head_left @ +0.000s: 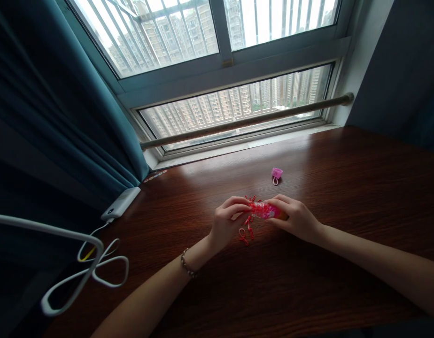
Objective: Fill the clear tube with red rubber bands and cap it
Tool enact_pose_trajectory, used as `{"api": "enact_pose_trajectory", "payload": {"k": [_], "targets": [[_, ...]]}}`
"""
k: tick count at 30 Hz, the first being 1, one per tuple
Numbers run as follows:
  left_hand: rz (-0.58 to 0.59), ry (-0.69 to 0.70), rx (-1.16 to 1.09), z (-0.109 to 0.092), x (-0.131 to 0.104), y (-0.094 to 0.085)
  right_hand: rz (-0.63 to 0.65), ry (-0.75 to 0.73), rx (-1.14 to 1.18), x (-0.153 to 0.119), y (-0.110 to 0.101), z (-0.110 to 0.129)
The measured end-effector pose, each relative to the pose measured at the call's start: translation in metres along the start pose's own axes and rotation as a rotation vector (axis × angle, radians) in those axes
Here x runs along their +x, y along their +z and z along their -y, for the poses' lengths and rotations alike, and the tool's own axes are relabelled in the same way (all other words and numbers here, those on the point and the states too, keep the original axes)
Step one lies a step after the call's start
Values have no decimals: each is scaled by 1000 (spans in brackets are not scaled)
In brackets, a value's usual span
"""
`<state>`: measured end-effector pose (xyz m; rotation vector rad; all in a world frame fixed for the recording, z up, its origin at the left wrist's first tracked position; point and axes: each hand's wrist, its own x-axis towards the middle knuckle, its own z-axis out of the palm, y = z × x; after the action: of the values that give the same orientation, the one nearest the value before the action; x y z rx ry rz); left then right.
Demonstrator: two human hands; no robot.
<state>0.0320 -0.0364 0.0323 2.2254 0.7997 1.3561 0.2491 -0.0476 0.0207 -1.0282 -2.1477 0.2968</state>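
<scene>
Both hands meeting over the table (308,291), just nearer than the pink cap (276,173). Left hand (228,224) pinching one end of a pink tube (264,210), fingers closed on it; right hand (293,217) clamped on the other end. Tube held level just above the wood, well short of the cap. Red loops (245,233) scattered under and beside the tube. Bead bracelet (187,265) on the left wrist. Far left of the cap, a white power bank (120,203) with cable (97,272), beside the curtain (62,108).

Daylight enters through the window (217,61); glare on the table (308,263); dim foreground; wide-angle distortion bends the edges
</scene>
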Motion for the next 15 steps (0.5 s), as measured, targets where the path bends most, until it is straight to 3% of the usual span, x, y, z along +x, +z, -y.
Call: {"api": "enact_pose_trajectory", "payload": {"k": [7, 15], "targets": [[-92, 24, 235, 3, -4, -2, -19, -38, 24, -2, 1, -1], [-49, -104, 87, 1, -4, 0, -16, -17, 41, -2, 0, -2]]}}
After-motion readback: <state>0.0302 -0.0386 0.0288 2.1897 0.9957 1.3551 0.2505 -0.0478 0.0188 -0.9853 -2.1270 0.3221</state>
